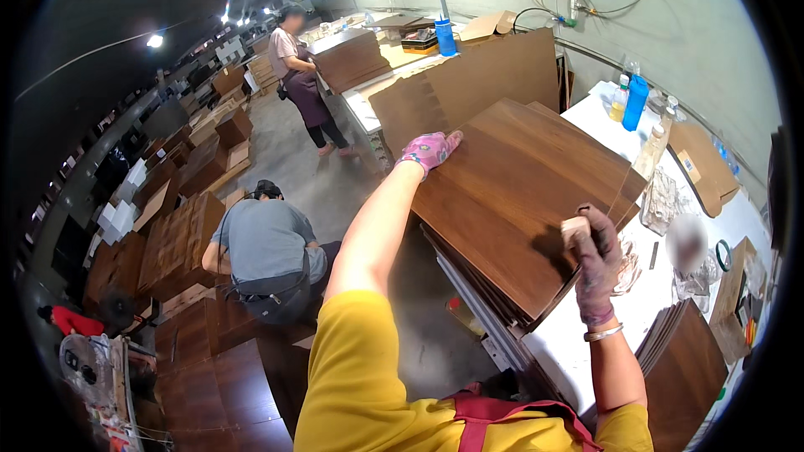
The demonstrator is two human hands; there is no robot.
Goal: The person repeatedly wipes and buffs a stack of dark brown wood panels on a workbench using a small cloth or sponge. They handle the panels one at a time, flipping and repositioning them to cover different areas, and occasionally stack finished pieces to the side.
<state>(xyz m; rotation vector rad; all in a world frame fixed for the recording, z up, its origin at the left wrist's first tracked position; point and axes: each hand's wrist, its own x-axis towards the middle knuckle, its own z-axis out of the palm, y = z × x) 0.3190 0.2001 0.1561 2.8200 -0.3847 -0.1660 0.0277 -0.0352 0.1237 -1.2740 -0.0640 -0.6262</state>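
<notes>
A stack of dark brown wood panels (502, 192) lies in front of me on the white table. On the far left edge of the top panel rests my left hand (429, 153), in a pink patterned glove, its fingers stretched out over the surface. My right hand (597, 268), in a stained purplish glove, is closed on a small pale block (575, 229) near the panel's right edge. Whether the block touches the panel I cannot tell. A second stack of brown panels (688, 368) stands right of my right forearm.
The white table (569, 360) also carries a blue bottle (636, 103), a cardboard piece (703, 166) and tools. Upright cardboard (494, 75) stands behind the panels. A crouching person (268, 243) works at left; another person (297, 75) stands farther off beside stacked panels (347, 60).
</notes>
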